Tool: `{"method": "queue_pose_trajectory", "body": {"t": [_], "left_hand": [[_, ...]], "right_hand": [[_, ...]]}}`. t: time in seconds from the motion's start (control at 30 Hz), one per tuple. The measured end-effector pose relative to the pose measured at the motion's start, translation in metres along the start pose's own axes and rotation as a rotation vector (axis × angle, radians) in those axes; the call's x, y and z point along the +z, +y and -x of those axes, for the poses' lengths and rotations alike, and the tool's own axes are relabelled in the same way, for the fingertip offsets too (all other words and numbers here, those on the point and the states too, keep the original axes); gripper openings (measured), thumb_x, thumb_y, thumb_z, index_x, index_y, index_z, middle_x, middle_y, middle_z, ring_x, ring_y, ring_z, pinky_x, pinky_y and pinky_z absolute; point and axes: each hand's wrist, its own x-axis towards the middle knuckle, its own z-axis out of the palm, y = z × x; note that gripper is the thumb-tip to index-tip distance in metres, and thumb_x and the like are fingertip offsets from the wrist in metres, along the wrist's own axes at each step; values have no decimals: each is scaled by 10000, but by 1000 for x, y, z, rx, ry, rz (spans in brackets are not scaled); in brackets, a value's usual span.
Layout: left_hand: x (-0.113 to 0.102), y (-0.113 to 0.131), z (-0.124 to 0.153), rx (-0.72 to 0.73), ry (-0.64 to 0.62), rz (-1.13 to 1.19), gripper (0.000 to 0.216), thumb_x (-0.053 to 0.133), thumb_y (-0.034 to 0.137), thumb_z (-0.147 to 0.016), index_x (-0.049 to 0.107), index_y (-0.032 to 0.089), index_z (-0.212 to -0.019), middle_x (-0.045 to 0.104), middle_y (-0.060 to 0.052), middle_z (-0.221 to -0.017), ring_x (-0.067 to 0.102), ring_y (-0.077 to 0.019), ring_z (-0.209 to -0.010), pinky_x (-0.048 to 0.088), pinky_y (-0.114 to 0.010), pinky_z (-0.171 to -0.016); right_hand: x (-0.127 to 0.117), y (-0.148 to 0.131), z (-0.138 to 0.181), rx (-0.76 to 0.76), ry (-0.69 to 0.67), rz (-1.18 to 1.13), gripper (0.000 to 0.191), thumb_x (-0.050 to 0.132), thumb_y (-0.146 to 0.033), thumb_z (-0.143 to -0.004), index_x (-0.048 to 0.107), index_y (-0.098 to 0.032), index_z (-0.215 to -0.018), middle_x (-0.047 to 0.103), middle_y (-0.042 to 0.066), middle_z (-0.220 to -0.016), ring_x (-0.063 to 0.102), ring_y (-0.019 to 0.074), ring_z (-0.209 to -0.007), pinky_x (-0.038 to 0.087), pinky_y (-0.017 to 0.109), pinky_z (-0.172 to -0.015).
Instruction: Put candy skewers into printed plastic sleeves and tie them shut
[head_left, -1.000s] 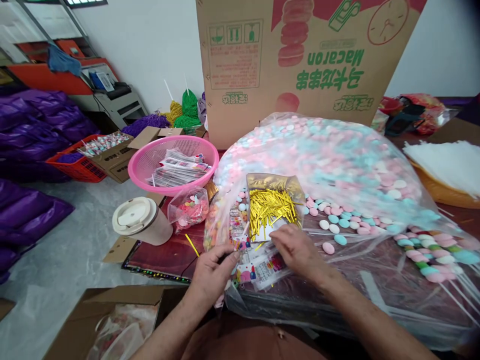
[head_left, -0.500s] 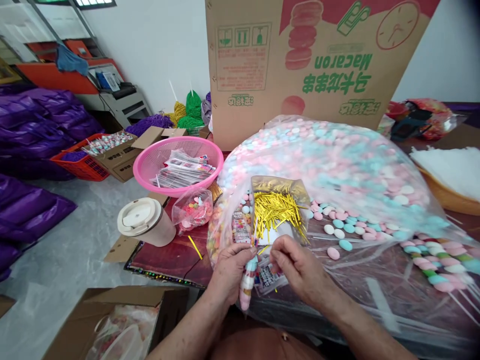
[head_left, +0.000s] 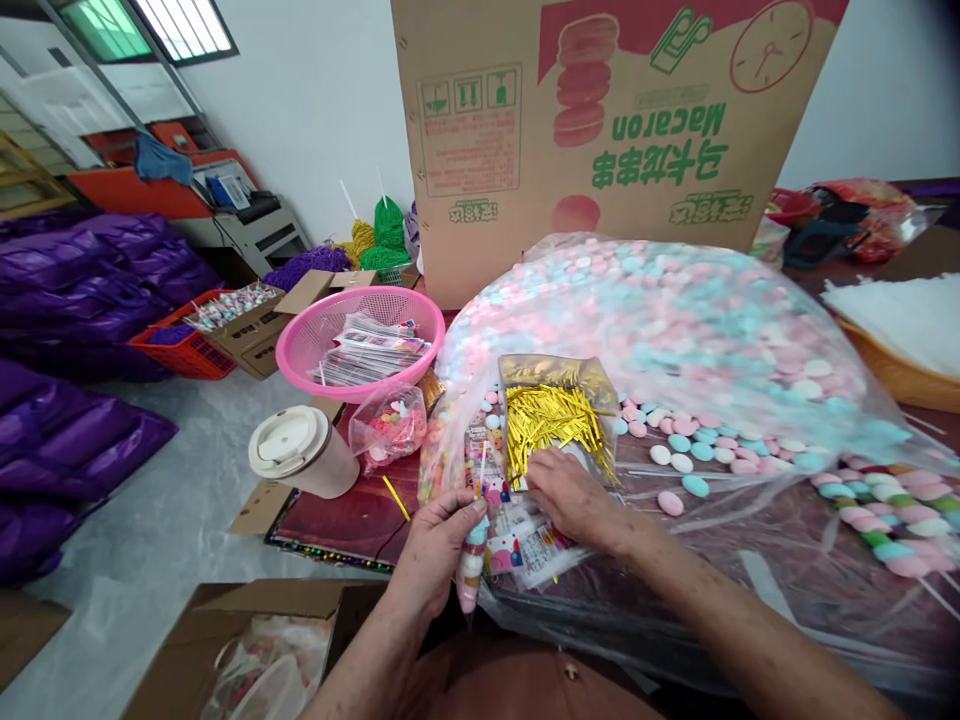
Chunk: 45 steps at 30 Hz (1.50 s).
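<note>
My left hand [head_left: 442, 540] is closed around the upper end of a candy skewer [head_left: 472, 570] in a clear wrapper. The skewer hangs with pale blue, white, tan and pink pieces, and its white stick points up past my thumb. My right hand [head_left: 566, 490] lies at the near edge of a pile of gold twist ties [head_left: 551, 420] in an open bag. Its fingers are curled together there; whether a tie is between them is hidden. Printed clear wrappers [head_left: 525, 540] lie beneath and between the two hands.
A big clear bag of pastel candies [head_left: 637, 300] spreads behind, before a Macaron carton [head_left: 480, 150]. To the left stand a pink basket [head_left: 289, 360] of wrappers, a lidded cup [head_left: 326, 465] and a small candy bag [head_left: 386, 425]. Bare candy skewers [head_left: 892, 510] lie at right.
My right hand has moved away from the skewer's top, forward to the gold twist ties. My left hand has shifted slightly left, still gripping the wrapped skewer. The view has shifted a little.
</note>
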Motion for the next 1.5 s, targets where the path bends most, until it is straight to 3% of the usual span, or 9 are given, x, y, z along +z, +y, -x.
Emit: {"method": "queue_pose_trajectory", "body": {"t": [0.23, 0.37, 0.47, 0.6, 0.73, 0.87, 0.97, 1.2, 1.5], "left_hand": [[23, -7, -2, 10, -242, -20, 286, 725, 370, -617, 628, 132, -745, 578, 23, -442, 444, -96, -236, 283, -175, -243], [38, -11, -3, -10, -178, 162, 262, 774, 306, -560, 644, 127, -701, 617, 3, -487, 511, -91, -345, 390, -186, -358], [40, -12, -4, -32, -105, 223, 253, 804, 253, -504, 630, 128, -638, 598, 14, -447, 479, -73, -347, 384, -185, -388], [41, -13, -5, -51, -51, 240, 266, 809, 231, -474, 626, 125, -635, 635, -1, -508, 463, -69, -341, 357, -191, -376], [47, -15, -4, -62, -109, 156, 228, 783, 238, -525, 622, 120, -636, 666, -24, -606, 539, -97, -424, 414, -208, -429], [54, -21, -2, 11, -177, -19, 211, 695, 321, -639, 632, 125, -689, 562, 25, -449, 466, -76, -314, 325, -163, -306], [53, -28, 0, 4, -198, -180, 290, 622, 419, -696, 620, 139, -768, 484, 61, -371, 358, -70, -209, 221, -155, -205], [44, -36, 6, 32, -254, -320, 390, 566, 514, -751, 582, 153, -896, 477, 72, -377, 381, -66, -222, 274, -137, -213], [49, -30, 9, 89, -288, -187, 348, 676, 469, -682, 609, 132, -742, 471, 64, -427, 357, -31, -272, 277, -131, -246]], "right_hand": [[-16, -29, 24, 262, 137, -838, 93, 364, -271, -901, 412, -205, -858, 446, -67, -577, 419, 95, -490, 347, 210, -481], [-6, -41, 27, 332, 225, -1001, 345, 455, -299, -851, 350, -189, -1160, 466, -79, -591, 433, 99, -521, 348, 208, -496], [3, -39, 33, 394, 142, -1126, 319, 511, -352, -808, 444, -176, -1065, 498, -65, -603, 424, 86, -475, 334, 203, -449], [-2, -31, 50, 408, 194, -981, 222, 513, -351, -798, 512, -175, -662, 478, -37, -553, 422, 91, -472, 345, 212, -445], [-25, -33, 63, 277, 537, -723, 210, 473, -280, -845, 643, -175, -911, 578, 14, -668, 513, 125, -588, 423, 227, -535], [-31, -46, 58, 53, 437, -630, 351, 374, -195, -873, 614, -198, -1129, 646, 63, -795, 589, 155, -732, 478, 266, -666], [-22, -51, 52, 179, 384, -618, 427, 332, -206, -885, 496, -164, -1277, 651, 77, -796, 595, 164, -722, 480, 281, -660], [-12, -46, 56, 284, 272, -534, 520, 338, -212, -866, 335, -146, -1382, 618, 41, -653, 520, 160, -546, 408, 266, -533], [5, -55, 59, 394, 596, -643, 634, 403, -246, -847, 164, -115, -1420, 534, -36, -550, 469, 135, -475, 382, 234, -499]]}}
